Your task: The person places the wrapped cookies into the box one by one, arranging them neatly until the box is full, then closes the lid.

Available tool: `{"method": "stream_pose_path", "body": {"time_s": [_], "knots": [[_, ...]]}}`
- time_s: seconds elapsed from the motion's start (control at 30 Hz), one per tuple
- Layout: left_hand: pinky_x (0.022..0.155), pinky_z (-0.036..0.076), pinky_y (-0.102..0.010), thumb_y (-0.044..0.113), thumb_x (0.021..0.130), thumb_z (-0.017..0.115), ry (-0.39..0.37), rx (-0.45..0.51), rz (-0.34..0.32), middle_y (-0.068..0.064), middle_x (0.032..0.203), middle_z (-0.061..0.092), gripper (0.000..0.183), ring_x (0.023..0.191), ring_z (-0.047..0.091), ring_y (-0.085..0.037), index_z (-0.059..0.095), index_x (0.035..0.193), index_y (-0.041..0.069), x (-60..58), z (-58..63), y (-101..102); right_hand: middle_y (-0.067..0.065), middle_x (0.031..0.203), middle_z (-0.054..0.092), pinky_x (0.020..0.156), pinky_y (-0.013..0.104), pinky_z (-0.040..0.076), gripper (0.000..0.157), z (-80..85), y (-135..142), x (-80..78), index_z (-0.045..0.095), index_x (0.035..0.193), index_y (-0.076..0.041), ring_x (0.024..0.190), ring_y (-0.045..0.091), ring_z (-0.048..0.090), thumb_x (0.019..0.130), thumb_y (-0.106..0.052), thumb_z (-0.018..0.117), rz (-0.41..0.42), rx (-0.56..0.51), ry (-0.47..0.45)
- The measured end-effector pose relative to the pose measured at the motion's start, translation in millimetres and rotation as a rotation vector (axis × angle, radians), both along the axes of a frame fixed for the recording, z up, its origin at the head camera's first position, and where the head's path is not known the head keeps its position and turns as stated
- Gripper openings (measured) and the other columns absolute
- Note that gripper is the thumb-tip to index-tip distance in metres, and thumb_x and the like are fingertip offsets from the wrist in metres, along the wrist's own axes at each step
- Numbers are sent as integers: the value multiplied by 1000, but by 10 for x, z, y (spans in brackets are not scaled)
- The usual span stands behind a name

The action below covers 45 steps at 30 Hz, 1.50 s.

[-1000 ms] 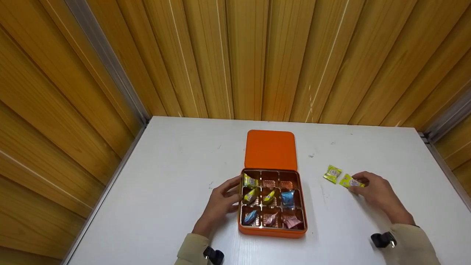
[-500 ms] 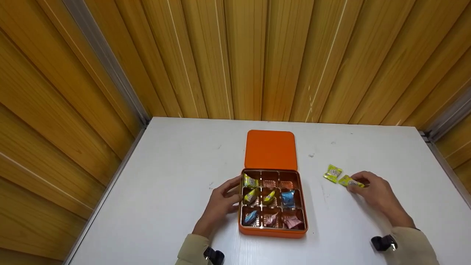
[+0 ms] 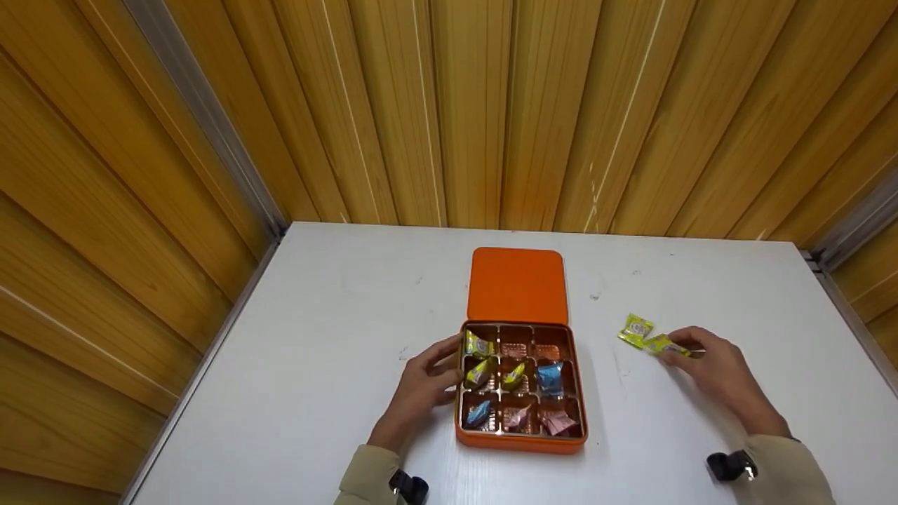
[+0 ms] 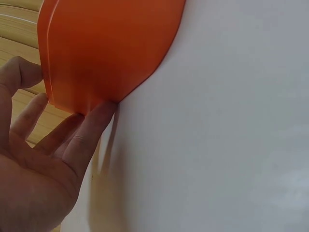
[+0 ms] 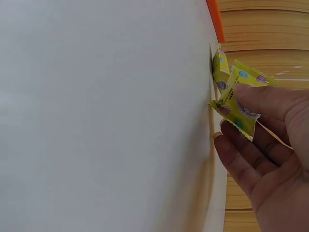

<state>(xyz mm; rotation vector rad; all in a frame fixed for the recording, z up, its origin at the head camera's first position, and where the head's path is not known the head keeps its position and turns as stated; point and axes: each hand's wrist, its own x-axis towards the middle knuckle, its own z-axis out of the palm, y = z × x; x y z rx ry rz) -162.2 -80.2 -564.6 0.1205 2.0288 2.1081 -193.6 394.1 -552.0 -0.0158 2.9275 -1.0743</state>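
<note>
An orange tin (image 3: 519,443) stands with its lid (image 3: 517,284) folded back. Its divided tray holds wrapped candies: yellow-green ones (image 3: 479,374), blue ones (image 3: 551,379) and pink ones (image 3: 559,423). Two compartments at the back middle and back right hold no candy. Against the tin's left side rests my left hand (image 3: 418,382), fingertips touching the wall without wrapping round it. My right hand (image 3: 719,372) pinches a yellow-green wrapped candy (image 5: 241,101) between thumb and fingers, tilted, low over the table. Just beyond it lies another yellow-green candy (image 3: 636,328).
The white table (image 3: 351,301) carries the tin near its middle. Behind it rises a wood-grain panel wall (image 3: 470,112), with another side wall (image 3: 105,245) at the left. Black wrist cameras (image 3: 731,464) sit at both cuffs.
The candy in my right hand has tilted up a little and shifted slightly left toward the loose one. My left hand and the tin have stayed in place.
</note>
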Motion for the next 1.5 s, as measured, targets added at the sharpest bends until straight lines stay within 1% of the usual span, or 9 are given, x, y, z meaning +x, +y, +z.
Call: {"method": "stream_pose_path", "body": {"time_s": [0.17,0.33,0.57,0.73,0.9,1.1,1.23,1.37,1.5], "knots": [[83,63,-46,7,98,71,4,-5,-6,-13,156,55,60,128,64,-33,58,155,18,-10,3,-1,24,125,69,85,38,52,41,16,-6,-8,67,127,0,114,43,64,99,-28,78,2,-4,3],[82,63,-44,7,97,70,2,0,-12,-13,155,55,61,128,64,-32,57,156,17,-11,-2,-4,24,126,69,86,38,51,40,21,-31,-16,67,129,0,113,43,66,99,-25,78,10,-4,21],[80,63,-43,8,97,71,2,-9,-8,-12,155,55,61,127,65,-31,57,156,19,-12,-8,-5,25,128,68,78,22,49,42,86,-87,-9,67,131,0,114,42,67,99,-23,79,23,-19,12],[81,63,-44,9,97,72,3,-8,-1,-13,156,54,60,127,65,-32,58,155,18,-10,-9,-3,24,127,68,78,19,49,37,125,-176,-11,68,127,-1,112,41,67,98,-21,79,43,-27,26],[83,63,-46,8,98,71,5,0,-3,-13,157,53,61,128,64,-33,57,156,18,-4,-12,1,22,121,71,78,17,50,30,146,-287,-6,69,121,1,108,40,70,95,-11,81,74,-28,86],[83,63,-46,9,97,71,3,-4,4,-12,156,54,61,128,64,-32,58,155,20,-4,-10,9,16,114,73,79,18,52,26,195,-420,-11,71,118,-1,103,36,72,94,-6,81,113,-43,149],[82,63,-46,9,97,71,12,-13,5,-12,155,55,60,127,65,-32,58,155,19,1,-8,2,15,112,73,81,21,55,26,211,-515,-17,71,115,-1,101,36,73,93,-5,83,147,-55,181],[82,63,-47,9,99,71,25,-23,-3,-12,154,56,59,130,63,-34,58,155,19,1,-16,-1,13,110,73,82,26,58,26,231,-599,-22,71,114,-1,100,34,73,92,-6,83,167,-49,193],[83,63,-46,9,99,70,21,-23,-6,-11,154,56,59,130,63,-33,58,155,21,-3,-26,5,10,110,74,85,31,59,25,263,-669,-30,71,114,-2,100,31,72,92,-6,83,189,-43,195]]}}
